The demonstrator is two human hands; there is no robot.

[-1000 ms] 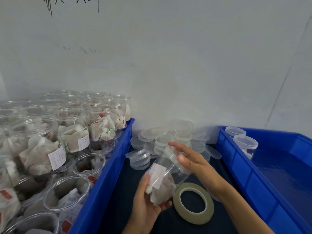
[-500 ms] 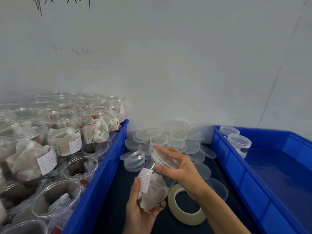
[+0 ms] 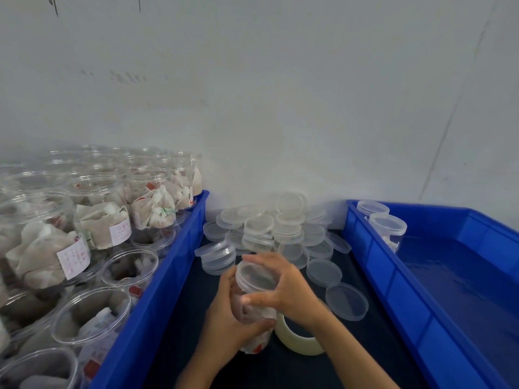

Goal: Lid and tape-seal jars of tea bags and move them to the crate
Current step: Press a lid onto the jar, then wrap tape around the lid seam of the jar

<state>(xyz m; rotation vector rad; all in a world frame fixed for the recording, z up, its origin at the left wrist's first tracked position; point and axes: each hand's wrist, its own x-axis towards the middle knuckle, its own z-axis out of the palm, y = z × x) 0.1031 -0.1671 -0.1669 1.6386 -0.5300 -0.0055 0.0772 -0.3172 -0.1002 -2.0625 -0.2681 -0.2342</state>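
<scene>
A clear jar of tea bags (image 3: pixel 254 315) stands nearly upright over the dark mat between two blue crates. My left hand (image 3: pixel 227 324) grips its body from the left. My right hand (image 3: pixel 286 287) curls over the clear lid (image 3: pixel 254 276) on the jar's mouth, thumb in front, fingers behind. A roll of pale tape (image 3: pixel 297 341) lies flat just right of the jar, partly hidden by my right wrist. The right blue crate (image 3: pixel 438 304) holds two lidded jars (image 3: pixel 386 228) at its far left corner.
The left blue crate (image 3: pixel 157 299) is packed with several open jars of tea bags (image 3: pixel 101 226). A heap of loose clear lids (image 3: pixel 269 228) lies against the grey wall, and single lids (image 3: pixel 346 301) rest on the mat (image 3: pixel 373 341) near the right crate.
The jar has tipped from slanted to nearly upright and come lower and nearer. My right hand has settled the lid down over its mouth. The view has dipped a little.
</scene>
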